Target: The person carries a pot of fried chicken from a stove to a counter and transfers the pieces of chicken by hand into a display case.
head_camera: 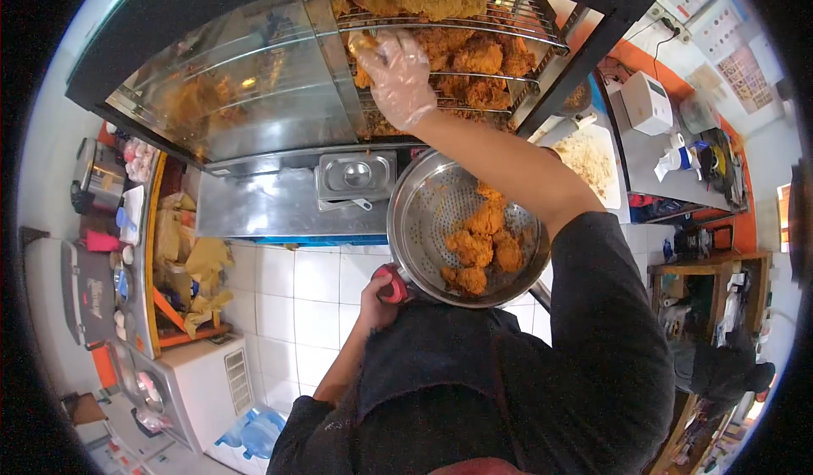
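Note:
My right hand (401, 72), in a clear plastic glove, reaches into a glass food display warmer (343, 87). Its fingers are bent around a golden piece of fried chicken (362, 43) near the edge of the glass pane; the grip is partly hidden. More fried chicken (479, 54) lies on the wire racks beside it. Below my right forearm, a round perforated metal strainer pan (419, 221) holds several fried chicken pieces (471, 247). My left hand (376, 300) grips the pan's handle through a red holder (392, 284), close to my apron.
A lidded steel food pan (357, 175) stands on the steel counter (254, 202) under the warmer. At right is a white tray of crumbly breading (587, 160). The warmer's black frame post (565, 72) and wire rack (444, 27) border my right arm's reach.

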A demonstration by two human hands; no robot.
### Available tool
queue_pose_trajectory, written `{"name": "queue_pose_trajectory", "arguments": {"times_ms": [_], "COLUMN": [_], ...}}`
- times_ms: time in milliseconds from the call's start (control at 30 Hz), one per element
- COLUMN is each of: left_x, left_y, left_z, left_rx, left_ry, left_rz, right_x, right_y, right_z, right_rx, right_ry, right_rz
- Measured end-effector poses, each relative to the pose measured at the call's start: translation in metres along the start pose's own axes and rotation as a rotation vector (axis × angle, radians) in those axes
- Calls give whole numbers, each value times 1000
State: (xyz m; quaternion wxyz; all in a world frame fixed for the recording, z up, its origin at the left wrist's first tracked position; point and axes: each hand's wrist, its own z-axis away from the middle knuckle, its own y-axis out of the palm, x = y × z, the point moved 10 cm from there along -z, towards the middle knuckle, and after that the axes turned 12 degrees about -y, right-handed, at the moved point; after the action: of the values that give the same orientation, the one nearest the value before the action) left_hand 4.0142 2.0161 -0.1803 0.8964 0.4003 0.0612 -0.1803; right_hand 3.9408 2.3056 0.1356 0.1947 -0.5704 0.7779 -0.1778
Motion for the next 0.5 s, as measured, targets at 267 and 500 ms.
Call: {"name": "queue_pose_trajectory", "arguments": {"times_ms": [267,500], "left_x": [-6,1], "left_y": [20,-5], "left_z": [11,2], "left_rx": [-7,3], "left_ry": [-7,-44], "left_rz": [-28,-22], "right_x": [-15,-19], "right_y": [19,77], "right_z": [-3,-5], "right_rx": [138,877], "right_ry": [80,197], "right_rz": [142,69]}}
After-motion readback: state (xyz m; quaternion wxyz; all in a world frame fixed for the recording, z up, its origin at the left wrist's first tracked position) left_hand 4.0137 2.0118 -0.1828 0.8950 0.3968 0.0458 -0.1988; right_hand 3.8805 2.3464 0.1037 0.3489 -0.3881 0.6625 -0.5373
